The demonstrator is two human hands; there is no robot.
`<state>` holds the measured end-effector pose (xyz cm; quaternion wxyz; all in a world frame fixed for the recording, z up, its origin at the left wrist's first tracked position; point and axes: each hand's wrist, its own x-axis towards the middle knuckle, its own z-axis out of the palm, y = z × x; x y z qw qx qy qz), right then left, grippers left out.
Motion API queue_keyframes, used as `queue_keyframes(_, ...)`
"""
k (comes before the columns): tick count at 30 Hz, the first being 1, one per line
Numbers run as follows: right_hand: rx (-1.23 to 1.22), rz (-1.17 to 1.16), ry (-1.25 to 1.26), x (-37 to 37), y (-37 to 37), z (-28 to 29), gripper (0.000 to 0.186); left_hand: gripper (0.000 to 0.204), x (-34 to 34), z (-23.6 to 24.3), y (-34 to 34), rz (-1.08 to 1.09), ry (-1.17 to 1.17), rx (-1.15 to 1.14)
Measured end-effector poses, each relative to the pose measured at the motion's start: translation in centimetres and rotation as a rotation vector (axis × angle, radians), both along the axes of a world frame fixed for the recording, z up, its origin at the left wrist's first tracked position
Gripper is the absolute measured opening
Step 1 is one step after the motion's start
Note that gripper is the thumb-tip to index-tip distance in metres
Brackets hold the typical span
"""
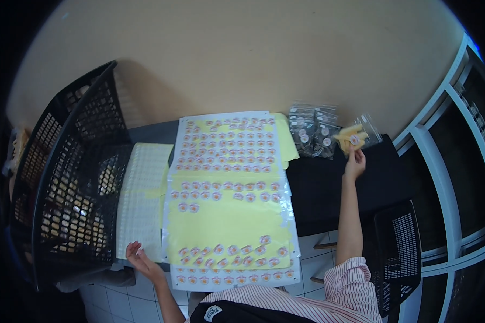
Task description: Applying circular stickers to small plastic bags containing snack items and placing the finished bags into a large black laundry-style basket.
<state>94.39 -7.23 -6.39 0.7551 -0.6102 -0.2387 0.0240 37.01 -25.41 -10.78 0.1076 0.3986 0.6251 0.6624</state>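
Note:
My right hand (354, 161) grips a small clear bag (354, 139) of pale yellow pieces, with a round sticker on it, at the right of the table. Just left of that bag lie several clear bags (311, 142) with dark contents and round labels. Sheets of round pink-and-orange stickers on yellow backing (226, 223) cover the middle of the table. My left hand (140, 255) is open, palm partly up with fingers loosely curved, over the lower edge of a pale gridded sheet (137, 210) left of the stickers.
A large black perforated plastic basket (75, 140) stands at the left. The dark tabletop (323, 196) extends right of the sheets, against a beige wall (242, 59). A black perforated chair (404, 220) sits at lower right, beside white metal framing (436, 140). White floor tiles (315, 274) show below.

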Motion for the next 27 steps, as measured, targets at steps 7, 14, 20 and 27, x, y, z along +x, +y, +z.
queue_keyframes(7,-0.331,-0.121,-0.035,12.8,0.6,-3.6,0.030,0.026,-0.6,-1.2,0.3,0.138,0.095,-0.021)
queue_keyframes(14,-0.477,-0.042,-0.057,17.4,7.0,-7.9,0.032,0.026,-0.7,-1.0,0.3,0.172,0.177,-0.078)
queue_keyframes(20,-0.531,-0.067,-0.213,16.2,12.2,-9.1,0.031,0.026,-0.6,-0.5,0.3,0.209,0.230,-0.087)
queue_keyframes(27,-0.671,-0.116,-0.333,17.1,14.5,-8.3,0.048,0.026,-0.4,-0.2,0.3,0.216,0.221,-0.110)
